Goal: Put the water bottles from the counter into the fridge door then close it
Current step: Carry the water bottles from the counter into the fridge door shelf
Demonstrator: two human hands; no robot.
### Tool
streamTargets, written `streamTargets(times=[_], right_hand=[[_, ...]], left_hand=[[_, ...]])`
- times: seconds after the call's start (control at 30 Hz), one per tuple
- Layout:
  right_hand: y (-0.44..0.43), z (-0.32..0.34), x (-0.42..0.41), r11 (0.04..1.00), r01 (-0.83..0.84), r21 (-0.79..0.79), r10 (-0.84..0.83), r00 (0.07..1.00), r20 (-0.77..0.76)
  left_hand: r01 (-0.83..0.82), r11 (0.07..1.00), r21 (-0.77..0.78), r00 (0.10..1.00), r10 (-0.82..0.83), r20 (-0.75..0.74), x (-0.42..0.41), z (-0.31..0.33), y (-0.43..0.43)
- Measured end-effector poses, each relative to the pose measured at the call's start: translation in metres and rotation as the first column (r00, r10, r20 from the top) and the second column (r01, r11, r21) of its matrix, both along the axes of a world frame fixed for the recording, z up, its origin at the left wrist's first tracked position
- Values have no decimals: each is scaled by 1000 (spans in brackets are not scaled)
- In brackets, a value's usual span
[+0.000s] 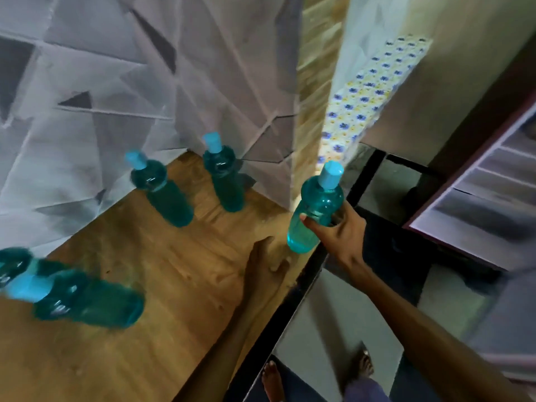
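Note:
My right hand [340, 230] grips a teal water bottle [314, 207] with a light blue cap, held upright above the counter's right edge. My left hand [265, 262] lies flat on the wooden counter [162, 274] just left of that bottle, fingers spread, holding nothing. Two more teal bottles stand at the back of the counter, one [162, 190] to the left and one [223, 175] near the corner. Another teal bottle [87, 300] is blurred at the near left, with a further one [11, 265] partly cut off by the frame's edge. The fridge door [475, 204] stands open at the right, its shelves blurred.
Grey patterned wall tiles [116, 82] back the counter. A black strip [295, 303] edges the counter's right side. Below lie a tiled floor [333, 314] and my bare feet [272, 378]. A flowered tile strip [368, 97] runs up the wall beyond the corner.

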State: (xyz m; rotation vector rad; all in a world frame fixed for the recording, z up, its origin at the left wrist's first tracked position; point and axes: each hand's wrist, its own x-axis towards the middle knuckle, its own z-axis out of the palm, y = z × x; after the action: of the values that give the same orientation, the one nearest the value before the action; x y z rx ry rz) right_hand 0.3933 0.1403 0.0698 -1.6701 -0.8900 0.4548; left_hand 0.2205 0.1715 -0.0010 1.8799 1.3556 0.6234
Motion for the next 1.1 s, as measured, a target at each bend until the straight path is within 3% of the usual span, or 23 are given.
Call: streamTargets(times=[0.13,0.47,0.67,0.97,1.1], right_hand=[[-48,8,87,988,152,-17,-152,988,11],[-173,15,335,854,499,-146,-494,867,71],[-221,15,451,671,707,-226,-715,697,56],[-252,-22,564,349,870,-349,-932,362,-31],[-254,-34,594,267,887,-378,-964,238,-122]], left_hand=[[276,956,-94,941,-250,227,109,7,2],[716,689,-114,684,-658,316,427,3,-62],[885,438,-160,466,-811,353,601,13,-121],[958,231,-170,269,-930,251,773,-25,-170],[968,130,-215,186,-946,265,820,-54,-184]])
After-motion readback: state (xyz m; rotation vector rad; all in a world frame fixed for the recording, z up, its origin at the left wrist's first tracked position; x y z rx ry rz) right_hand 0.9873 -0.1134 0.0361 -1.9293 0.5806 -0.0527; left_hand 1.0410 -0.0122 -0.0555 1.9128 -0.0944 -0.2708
